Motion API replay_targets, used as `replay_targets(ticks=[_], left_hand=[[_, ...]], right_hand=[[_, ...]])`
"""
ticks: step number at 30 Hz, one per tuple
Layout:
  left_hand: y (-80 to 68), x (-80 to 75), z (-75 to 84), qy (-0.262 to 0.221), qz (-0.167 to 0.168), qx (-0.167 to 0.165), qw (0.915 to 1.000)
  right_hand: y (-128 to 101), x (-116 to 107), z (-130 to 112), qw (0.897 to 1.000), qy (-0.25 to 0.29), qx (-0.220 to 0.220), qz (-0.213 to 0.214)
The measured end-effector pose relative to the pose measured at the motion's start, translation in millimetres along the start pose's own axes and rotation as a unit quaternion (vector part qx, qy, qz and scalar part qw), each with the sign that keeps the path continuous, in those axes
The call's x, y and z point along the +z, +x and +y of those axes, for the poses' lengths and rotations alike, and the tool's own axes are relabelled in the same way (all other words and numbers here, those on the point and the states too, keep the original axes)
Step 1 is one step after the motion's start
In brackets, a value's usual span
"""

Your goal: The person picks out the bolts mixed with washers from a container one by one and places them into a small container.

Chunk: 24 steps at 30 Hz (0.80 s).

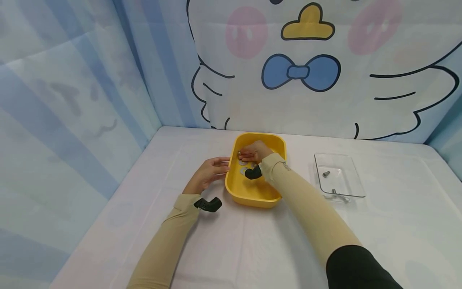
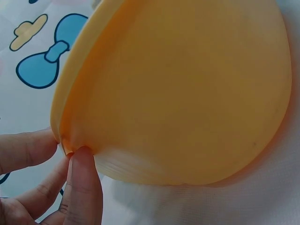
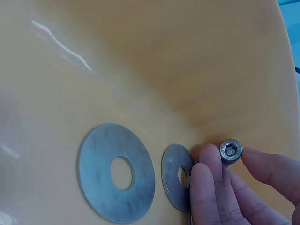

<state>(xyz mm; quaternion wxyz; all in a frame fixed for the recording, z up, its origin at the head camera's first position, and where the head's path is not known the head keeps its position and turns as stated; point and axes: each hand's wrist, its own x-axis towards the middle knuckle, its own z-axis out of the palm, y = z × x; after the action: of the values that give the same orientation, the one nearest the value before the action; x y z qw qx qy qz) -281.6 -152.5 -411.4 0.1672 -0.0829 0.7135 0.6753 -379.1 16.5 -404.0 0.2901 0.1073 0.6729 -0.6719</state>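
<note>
My right hand (image 1: 256, 151) reaches into a yellow tray (image 1: 252, 202). It pinches a socket head cap screw (image 3: 230, 151) between thumb and fingers, the hex recess facing the right wrist camera. Right beside these fingertips lies a flat washer (image 3: 171, 176); a larger-looking washer (image 3: 93, 173) lies farther left in that view. My left hand (image 1: 209, 175) is at the tray's left side. Its fairly straight fingers touch the rim and the outer wall, the thumb (image 2: 84, 183) resting below the lip. The right forearm hides part of the tray's right side.
A clear plastic box (image 1: 346, 172) stands to the right of the tray, with a bolt (image 1: 326, 174) in it. More metal bolts (image 1: 339, 195) show at its front edge. A printed curtain (image 1: 288, 112) hangs behind the white table (image 1: 216, 257).
</note>
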Motion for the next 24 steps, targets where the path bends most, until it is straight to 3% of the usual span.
replay_targets(ticks=[11, 24], left_hand=[[1.6, -0.4, -1.3, 0.001, 0.007, -0.008, 0.9999], [1.9, -0.5, -1.5, -0.005, 0.001, -0.007, 1.0]], right_hand=[[3.6, 2.8, 1.8, 1.0, 0.01, -0.004, 0.023], [7.8, 5.9, 4.9, 0.997, -0.046, -0.05, 0.04]])
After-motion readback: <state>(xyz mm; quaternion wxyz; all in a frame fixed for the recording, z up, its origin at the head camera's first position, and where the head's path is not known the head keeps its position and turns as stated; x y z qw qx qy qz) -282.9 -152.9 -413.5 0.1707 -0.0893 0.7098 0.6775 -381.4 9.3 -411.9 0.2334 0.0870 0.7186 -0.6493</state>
